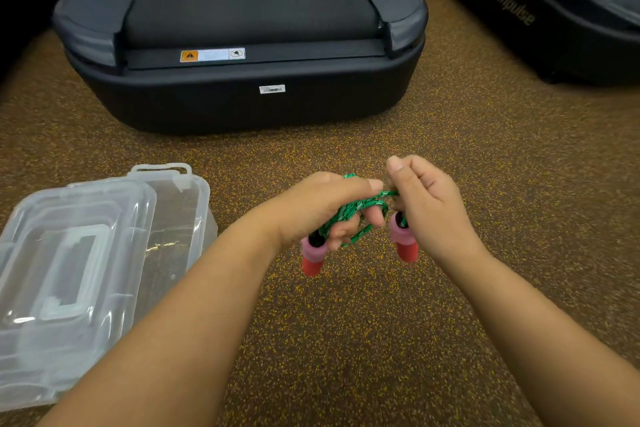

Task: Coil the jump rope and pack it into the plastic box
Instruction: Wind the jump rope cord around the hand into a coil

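Note:
The jump rope point(356, 208) is a green braided cord with two pink-and-red handles. My left hand point(332, 204) grips a bundle of cord loops, with one handle point(312, 253) hanging below its fingers. My right hand point(426, 204) holds the cord near the other handle point(403, 241), which points down at its palm. Both hands are above the floor, close together. The clear plastic box point(187, 218) lies open on the floor to the left, with its lid point(69, 253) leaning over its near side.
The rear end of a black treadmill point(242, 94) stands straight ahead on the speckled brown floor point(346, 340). A second dark machine point(554, 28) fills the top right corner. Open floor lies between the hands and the treadmill.

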A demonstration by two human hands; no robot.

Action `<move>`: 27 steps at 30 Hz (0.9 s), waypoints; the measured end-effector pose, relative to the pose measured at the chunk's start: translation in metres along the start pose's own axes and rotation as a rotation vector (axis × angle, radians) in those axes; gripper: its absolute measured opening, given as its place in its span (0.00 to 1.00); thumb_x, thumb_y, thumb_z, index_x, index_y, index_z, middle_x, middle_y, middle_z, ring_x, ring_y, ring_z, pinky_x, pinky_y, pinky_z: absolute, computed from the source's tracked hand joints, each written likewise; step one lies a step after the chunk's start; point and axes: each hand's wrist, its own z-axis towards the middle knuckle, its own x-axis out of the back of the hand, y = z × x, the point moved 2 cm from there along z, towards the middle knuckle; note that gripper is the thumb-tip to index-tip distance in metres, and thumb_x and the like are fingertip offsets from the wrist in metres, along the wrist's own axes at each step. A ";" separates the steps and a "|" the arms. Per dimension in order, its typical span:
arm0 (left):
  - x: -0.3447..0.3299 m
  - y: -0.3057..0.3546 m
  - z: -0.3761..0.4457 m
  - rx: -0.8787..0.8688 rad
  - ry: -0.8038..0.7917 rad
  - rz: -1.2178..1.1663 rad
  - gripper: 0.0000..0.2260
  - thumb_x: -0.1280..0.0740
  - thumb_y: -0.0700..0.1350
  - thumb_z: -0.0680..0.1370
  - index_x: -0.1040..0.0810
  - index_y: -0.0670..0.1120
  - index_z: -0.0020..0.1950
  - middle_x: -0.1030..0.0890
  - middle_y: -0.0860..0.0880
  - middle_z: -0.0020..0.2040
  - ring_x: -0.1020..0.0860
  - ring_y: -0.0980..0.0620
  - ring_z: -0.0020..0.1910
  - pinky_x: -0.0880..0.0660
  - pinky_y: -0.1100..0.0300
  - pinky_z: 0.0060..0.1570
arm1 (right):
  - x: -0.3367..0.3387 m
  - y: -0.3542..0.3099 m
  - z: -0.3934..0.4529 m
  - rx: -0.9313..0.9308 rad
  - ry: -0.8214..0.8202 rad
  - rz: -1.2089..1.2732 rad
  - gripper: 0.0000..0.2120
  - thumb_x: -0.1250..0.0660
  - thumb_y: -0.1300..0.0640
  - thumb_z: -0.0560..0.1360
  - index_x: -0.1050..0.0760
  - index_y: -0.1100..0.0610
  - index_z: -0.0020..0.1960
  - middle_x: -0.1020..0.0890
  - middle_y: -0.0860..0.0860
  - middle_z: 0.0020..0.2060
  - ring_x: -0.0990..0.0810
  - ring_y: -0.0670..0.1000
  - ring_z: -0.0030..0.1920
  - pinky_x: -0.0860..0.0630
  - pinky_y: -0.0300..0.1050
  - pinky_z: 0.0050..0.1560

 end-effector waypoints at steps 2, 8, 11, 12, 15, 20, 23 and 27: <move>-0.001 -0.001 -0.001 -0.014 -0.006 -0.067 0.16 0.41 0.51 0.80 0.22 0.43 0.39 0.33 0.49 0.21 0.33 0.50 0.22 0.29 0.60 0.32 | -0.001 0.007 0.004 -0.030 -0.006 0.007 0.17 0.42 0.43 0.76 0.31 0.53 0.34 0.32 0.44 0.25 0.35 0.46 0.25 0.37 0.41 0.28; 0.002 0.004 -0.001 -0.092 0.031 -0.349 0.15 0.43 0.53 0.79 0.27 0.46 0.38 0.32 0.52 0.22 0.32 0.51 0.23 0.26 0.59 0.40 | -0.011 0.020 -0.003 -0.078 -0.127 0.122 0.16 0.47 0.48 0.81 0.29 0.50 0.37 0.30 0.49 0.27 0.34 0.44 0.25 0.37 0.37 0.25; 0.003 0.003 -0.001 -0.111 0.069 -0.462 0.14 0.42 0.55 0.78 0.28 0.47 0.39 0.32 0.52 0.23 0.32 0.51 0.24 0.28 0.56 0.42 | -0.016 0.020 -0.008 -0.045 -0.165 0.120 0.19 0.48 0.48 0.79 0.31 0.63 0.42 0.29 0.55 0.30 0.33 0.49 0.29 0.36 0.46 0.29; 0.004 0.003 -0.002 -0.125 0.089 -0.508 0.14 0.42 0.55 0.78 0.28 0.47 0.39 0.32 0.52 0.24 0.32 0.52 0.24 0.27 0.57 0.42 | -0.018 0.020 -0.010 -0.027 -0.172 0.106 0.19 0.48 0.48 0.79 0.31 0.64 0.42 0.29 0.55 0.31 0.33 0.50 0.30 0.36 0.47 0.31; 0.009 0.006 -0.002 -0.157 0.142 -0.587 0.15 0.44 0.55 0.79 0.29 0.47 0.39 0.33 0.53 0.23 0.32 0.53 0.24 0.27 0.58 0.41 | -0.020 0.020 -0.016 -0.020 -0.176 0.122 0.18 0.47 0.49 0.79 0.29 0.64 0.46 0.29 0.58 0.35 0.33 0.50 0.34 0.37 0.45 0.34; 0.010 0.009 -0.004 -0.155 0.142 -0.598 0.16 0.43 0.55 0.79 0.29 0.47 0.38 0.33 0.53 0.23 0.33 0.53 0.23 0.27 0.59 0.40 | -0.023 0.023 -0.018 -0.037 -0.194 0.123 0.14 0.46 0.50 0.79 0.27 0.52 0.58 0.20 0.47 0.46 0.23 0.45 0.47 0.28 0.40 0.51; 0.006 0.011 -0.004 -0.137 0.080 -0.557 0.16 0.43 0.56 0.78 0.28 0.47 0.38 0.33 0.53 0.22 0.33 0.53 0.23 0.27 0.58 0.40 | -0.023 0.020 -0.017 -0.034 -0.264 0.198 0.19 0.48 0.48 0.80 0.27 0.55 0.64 0.19 0.49 0.57 0.23 0.45 0.60 0.29 0.41 0.63; 0.003 0.012 -0.006 -0.102 0.005 -0.482 0.19 0.38 0.62 0.73 0.28 0.48 0.34 0.34 0.53 0.20 0.33 0.54 0.20 0.25 0.60 0.37 | -0.024 0.007 -0.020 -0.068 -0.342 0.342 0.31 0.44 0.31 0.73 0.23 0.56 0.56 0.18 0.54 0.48 0.21 0.50 0.51 0.25 0.46 0.55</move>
